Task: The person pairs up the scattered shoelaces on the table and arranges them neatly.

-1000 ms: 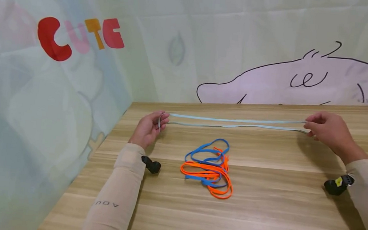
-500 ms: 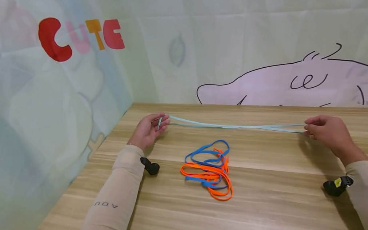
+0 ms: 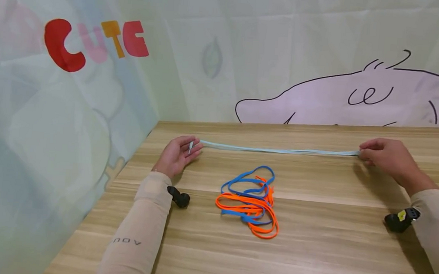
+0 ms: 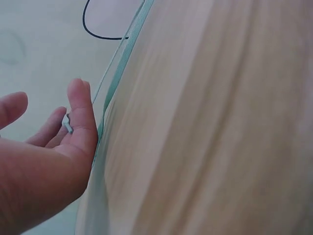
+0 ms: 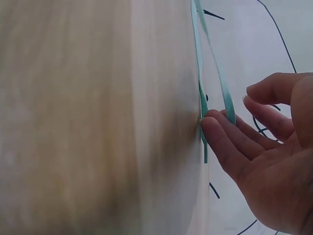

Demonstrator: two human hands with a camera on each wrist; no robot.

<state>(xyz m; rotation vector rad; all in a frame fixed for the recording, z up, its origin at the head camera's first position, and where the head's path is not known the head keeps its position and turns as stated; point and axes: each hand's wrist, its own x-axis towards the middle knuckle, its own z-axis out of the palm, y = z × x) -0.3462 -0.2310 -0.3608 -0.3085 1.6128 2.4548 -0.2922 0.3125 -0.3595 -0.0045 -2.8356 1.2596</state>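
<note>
A pale mint-green shoelace (image 3: 265, 149) stretches nearly straight between both hands, its strands lying close together, low over the far part of the table. My left hand (image 3: 178, 154) holds one end between its fingers; in the left wrist view a short lace tip (image 4: 67, 126) pokes out between them, with the thumb apart. At the other end my right hand (image 3: 390, 158) grips the lace among its bent fingers. In the right wrist view one strand (image 5: 226, 100) enters between the fingers, and another strand (image 5: 203, 98) runs behind them with its tail hanging below.
A blue shoelace (image 3: 241, 179) and an orange shoelace (image 3: 233, 202) lie in loose, overlapping loops on the wood-grain table (image 3: 310, 258), nearer than the green lace. A printed cloth wall (image 3: 191, 95) borders the table's back and left sides.
The two strands of the green lace were spread apart, then crossed, and now lie together almost as one line. My right hand has come slightly lower and inward; the left is nearly still.
</note>
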